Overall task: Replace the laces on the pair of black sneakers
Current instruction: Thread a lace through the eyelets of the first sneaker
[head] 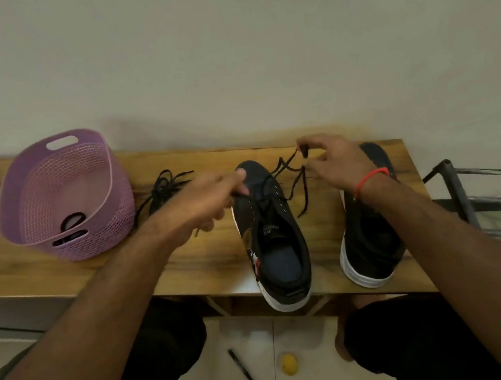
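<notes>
A: Where does the thin black shoelace (286, 182) lie from the fingers?

B: It runs between the two hands. The right hand (332, 166) pinches one end up near the far table edge, fingers curled round the tip. From there the lace slopes down and back toward the left hand (209, 200), crossing the front of the near black low-top sneaker with the white sole (270, 238).

A: And the left hand?

B: It sits at the sneaker's toe, on its left flank, fingers curled. It seems to hold the other run of the lace where it meets the eyelets, though blur hides the exact grip.

A: The shoe's long axis?

B: Heel toward the person, toe away, roughly in line with the forearms. So the eyelet rows run away from the fingers, and I judge the next threading goes crosswise, from one hand's side to the other's.

A: Which hand is nearer the free end?

B: The right; it already has it.

A: How does the lace look?

B: Loose, limp, laced only through the front eyelets, tails trailing on the wooden table (101, 273).

A: The second sneaker (373, 237)?

B: Just beyond the right wrist, showing no lace. A tangle of black laces (163, 188) lies left of the left hand, beside a lilac perforated plastic basket (33, 173).
</notes>
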The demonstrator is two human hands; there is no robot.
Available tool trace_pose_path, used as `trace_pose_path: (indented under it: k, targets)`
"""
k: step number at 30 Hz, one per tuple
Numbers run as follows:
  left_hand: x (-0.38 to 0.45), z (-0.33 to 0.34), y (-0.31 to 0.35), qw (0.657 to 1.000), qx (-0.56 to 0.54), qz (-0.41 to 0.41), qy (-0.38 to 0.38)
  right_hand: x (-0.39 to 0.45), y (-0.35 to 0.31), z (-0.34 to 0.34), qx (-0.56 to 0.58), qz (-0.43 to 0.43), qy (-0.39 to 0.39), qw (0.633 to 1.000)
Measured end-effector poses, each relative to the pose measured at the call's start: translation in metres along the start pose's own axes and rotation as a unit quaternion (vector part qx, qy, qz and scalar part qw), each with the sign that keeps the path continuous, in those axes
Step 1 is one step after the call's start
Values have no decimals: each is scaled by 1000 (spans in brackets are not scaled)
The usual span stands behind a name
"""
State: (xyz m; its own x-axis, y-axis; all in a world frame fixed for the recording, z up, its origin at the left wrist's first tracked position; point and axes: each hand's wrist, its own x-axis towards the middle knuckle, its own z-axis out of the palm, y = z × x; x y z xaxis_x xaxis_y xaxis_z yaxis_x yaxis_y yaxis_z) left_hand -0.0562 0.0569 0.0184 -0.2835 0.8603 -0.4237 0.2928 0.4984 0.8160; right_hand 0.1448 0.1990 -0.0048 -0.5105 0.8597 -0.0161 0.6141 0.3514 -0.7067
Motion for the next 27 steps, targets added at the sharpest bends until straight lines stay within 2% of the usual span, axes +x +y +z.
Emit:
trace_pose_path:
  k: [1,3,5,7,8,9,11,12,14,17,19,21,23,24,27]
  targets:
    - [5,-2,1,989,-141,33,40,4,-3,2,90,7,48,995]
    - [14,-7,4,926,-334,115,134,10,-10,5,229,9,140,963]
    - [20,-13,5,886,-367,187,211,16,-14,0,297,-13,224,928]
    - [23,-18,1,885,-322,214,257,21,-14,-5,322,-18,263,909]
    - [24,-18,-3,899,-287,201,263,23,-11,-6,305,-7,257,917]
    - [26,-17,-8,921,-243,172,252,24,-8,-6,255,11,228,940]
    - [28,-9,-18,967,-153,93,180,21,2,-1,68,35,128,989]
    - [29,-5,-21,981,-118,61,139,18,7,3,-11,27,95,995]
    - [27,5,-23,993,-55,36,97,13,10,8,-98,5,83,992]
    - [20,18,-18,988,47,76,128,12,6,3,-146,5,115,983]
    - [18,25,-16,984,69,97,132,15,4,-1,-172,14,128,977]
    - [21,26,-18,990,28,81,109,16,2,-3,-100,40,111,988]
    - [22,24,-16,993,-93,35,68,13,-2,-4,22,63,70,995]
    - [23,22,-15,986,-156,23,53,14,-1,-5,25,55,64,996]
    - [25,17,-11,968,-235,52,72,16,4,-6,-162,-1,36,986]
